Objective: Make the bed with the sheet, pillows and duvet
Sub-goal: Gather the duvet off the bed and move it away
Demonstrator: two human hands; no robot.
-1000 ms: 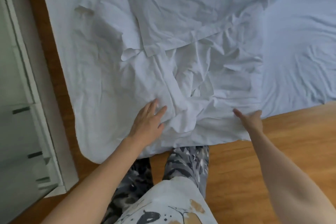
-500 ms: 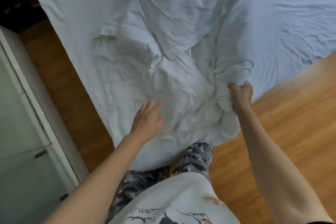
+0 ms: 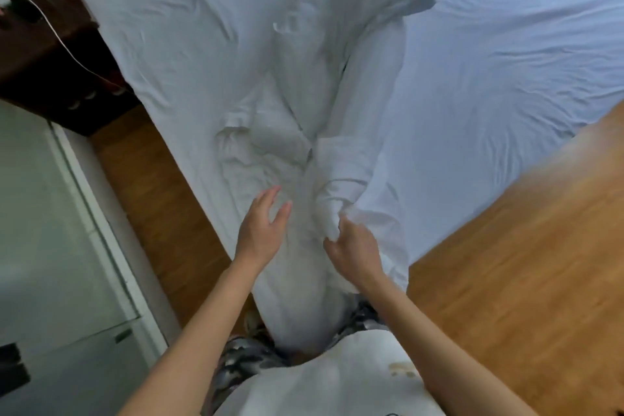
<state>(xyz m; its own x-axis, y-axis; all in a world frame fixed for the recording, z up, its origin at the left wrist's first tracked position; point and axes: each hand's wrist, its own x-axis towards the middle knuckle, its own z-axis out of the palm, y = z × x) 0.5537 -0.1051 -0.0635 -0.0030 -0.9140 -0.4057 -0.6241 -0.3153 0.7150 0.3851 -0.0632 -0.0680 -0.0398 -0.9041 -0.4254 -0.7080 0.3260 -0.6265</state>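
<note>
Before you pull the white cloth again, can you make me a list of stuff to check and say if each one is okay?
1. Right hand grip on the bunched white cloth: ok, fingers curled round a fold.
2. Left hand free to help: ok, open, fingers straight.
3. Cloth spread flat: not ok, bunched in a ridge.
4. Bed sheet underneath smooth: ok, light wrinkles.
5. Cloth's far corners: cannot tell.

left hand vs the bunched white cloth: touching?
Cannot tell. In the head view the left hand is open, fingers spread over the bunched white cloth, but neither contact nor gap shows plainly. The right hand grips it.
</note>
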